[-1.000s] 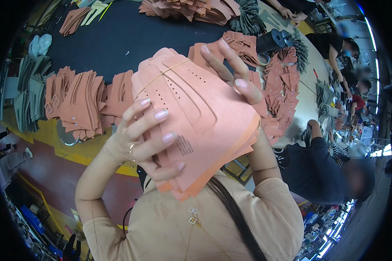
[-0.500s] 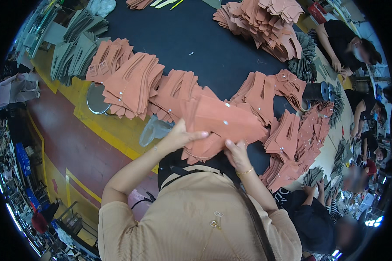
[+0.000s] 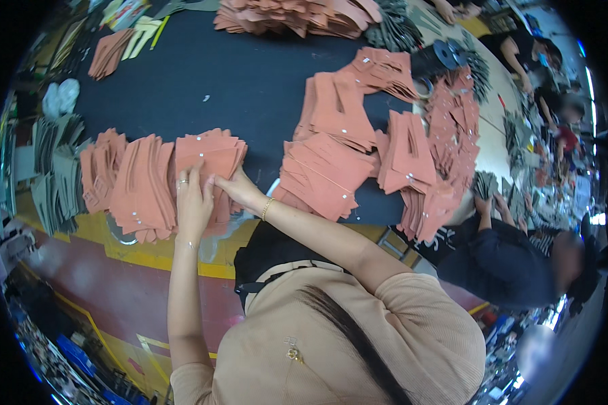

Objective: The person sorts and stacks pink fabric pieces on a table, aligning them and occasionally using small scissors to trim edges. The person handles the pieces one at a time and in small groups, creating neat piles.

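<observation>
Both hands are at a stack of salmon-coloured cut pieces [image 3: 213, 143], flat like leather or fabric, at the table's near left edge. My left hand [image 3: 193, 199] lies on the stack with its fingers stretched out over the top piece. My right hand [image 3: 244, 190] grips the stack's near right side, thumb on top and the other fingers partly hidden. The two hands nearly touch. A similar stack [image 3: 144, 182] with slots lies just left of my hands. To the right, another pile of salmon pieces [image 3: 327, 172] rests near the edge with small white tags on it.
More salmon pieces [image 3: 297, 17] are heaped at the back of the dark table [image 3: 250, 94]. Grey-green bundles [image 3: 57, 179] stand at far left. A black spool [image 3: 439, 59] is at the right. A co-worker [image 3: 503, 253] in dark clothes handles grey-green pieces nearby.
Both hands have let go of the salmon pieces they held in front of me and moved left to another stack. The view has shifted to show more of the table's left and middle.
</observation>
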A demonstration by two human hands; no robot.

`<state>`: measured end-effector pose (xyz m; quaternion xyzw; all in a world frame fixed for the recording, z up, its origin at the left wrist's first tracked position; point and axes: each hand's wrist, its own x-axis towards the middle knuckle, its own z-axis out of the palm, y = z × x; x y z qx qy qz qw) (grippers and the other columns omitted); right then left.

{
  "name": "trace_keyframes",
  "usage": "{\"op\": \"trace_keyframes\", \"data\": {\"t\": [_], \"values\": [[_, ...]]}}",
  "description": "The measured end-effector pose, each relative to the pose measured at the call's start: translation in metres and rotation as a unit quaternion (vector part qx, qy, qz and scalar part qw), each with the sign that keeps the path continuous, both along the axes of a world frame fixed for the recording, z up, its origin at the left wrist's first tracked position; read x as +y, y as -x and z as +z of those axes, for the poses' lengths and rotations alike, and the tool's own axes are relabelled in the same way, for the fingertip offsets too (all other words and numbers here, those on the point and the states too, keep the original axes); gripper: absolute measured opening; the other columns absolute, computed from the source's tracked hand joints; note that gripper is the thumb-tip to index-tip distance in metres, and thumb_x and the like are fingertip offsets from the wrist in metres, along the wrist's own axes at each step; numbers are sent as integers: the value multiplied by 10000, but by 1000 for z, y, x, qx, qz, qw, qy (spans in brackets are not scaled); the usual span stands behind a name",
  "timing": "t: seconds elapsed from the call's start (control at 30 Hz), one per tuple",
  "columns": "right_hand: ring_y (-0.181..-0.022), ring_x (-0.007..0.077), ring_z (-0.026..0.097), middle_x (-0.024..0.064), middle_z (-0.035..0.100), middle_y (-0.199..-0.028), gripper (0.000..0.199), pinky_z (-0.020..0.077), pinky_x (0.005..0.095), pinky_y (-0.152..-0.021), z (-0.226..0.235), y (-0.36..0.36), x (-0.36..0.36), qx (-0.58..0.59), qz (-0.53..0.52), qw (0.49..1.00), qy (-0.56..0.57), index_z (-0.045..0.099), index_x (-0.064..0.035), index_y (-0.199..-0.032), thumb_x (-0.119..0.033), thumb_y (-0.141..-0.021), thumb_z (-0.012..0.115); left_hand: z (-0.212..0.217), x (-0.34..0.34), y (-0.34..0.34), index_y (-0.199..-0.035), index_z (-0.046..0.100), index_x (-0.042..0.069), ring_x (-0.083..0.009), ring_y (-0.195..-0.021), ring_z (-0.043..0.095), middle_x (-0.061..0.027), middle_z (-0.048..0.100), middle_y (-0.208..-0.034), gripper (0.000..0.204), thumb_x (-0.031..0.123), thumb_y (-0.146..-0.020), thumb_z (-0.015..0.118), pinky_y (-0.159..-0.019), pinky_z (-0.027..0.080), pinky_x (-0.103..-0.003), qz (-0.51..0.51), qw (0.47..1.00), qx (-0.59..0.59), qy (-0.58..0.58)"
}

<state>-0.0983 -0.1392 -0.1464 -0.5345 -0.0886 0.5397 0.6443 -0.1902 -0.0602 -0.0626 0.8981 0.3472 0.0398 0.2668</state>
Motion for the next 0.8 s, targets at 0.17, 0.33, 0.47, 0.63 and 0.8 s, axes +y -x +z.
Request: {"op": "trace_keyframes", "data": {"t": [0.17, 0.33, 0.47, 0.63, 0.8], "values": [[-1138, 191, 555, 131, 459, -1346, 618, 471, 322, -930, 19, -7, -62, -71, 63, 991, 93, 324, -67, -1407, -265, -916, 641, -24, 1, -3, -1267, 511, 46, -391, -1146, 456, -198, 468, -1225, 392, 81, -881, 575, -962, 406, -461, -21, 999, 0, -41], [-904, 111, 606, 39, 637, -938, 140, 502, 272, -792, 48, -50, -206, -120, -47, 981, 146, 602, -42, -981, -173, -932, 613, -3, -12, -16, -1237, 526, 36, -377, -1108, 480, -199, 486, -1175, 375, 69, -868, 589, -948, 407, -444, -37, 997, -39, -60], [-855, 110, 542, 24, 557, -945, 349, 473, 274, -760, 39, -61, -264, -37, -149, 941, 301, 503, -50, -1056, -331, -908, 650, -4, -58, -41, -1208, 547, 29, -334, -1062, 522, -185, 504, -1152, 338, 61, -874, 590, -917, 436, -400, -95, 981, -119, 123], [-1042, 166, 544, 86, 561, -1122, 595, 468, 317, -822, 16, -57, -261, 18, -203, 939, 276, 409, -5, -1298, -375, -900, 650, -35, -94, -57, -1189, 560, 39, -254, -948, 578, -127, 570, -1060, 328, 127, -880, 620, -811, 459, -337, -145, 956, -61, 250], [-1129, 182, 502, 110, 532, -1231, 778, 428, 329, -878, 28, -55, -246, -5, -202, 941, 273, 303, 4, -1404, -435, -873, 665, -54, -103, -48, -1222, 491, 78, -122, -895, 584, -35, 589, -1026, 308, 166, -941, 580, -782, 459, -272, 8, 812, 14, 583]]}}
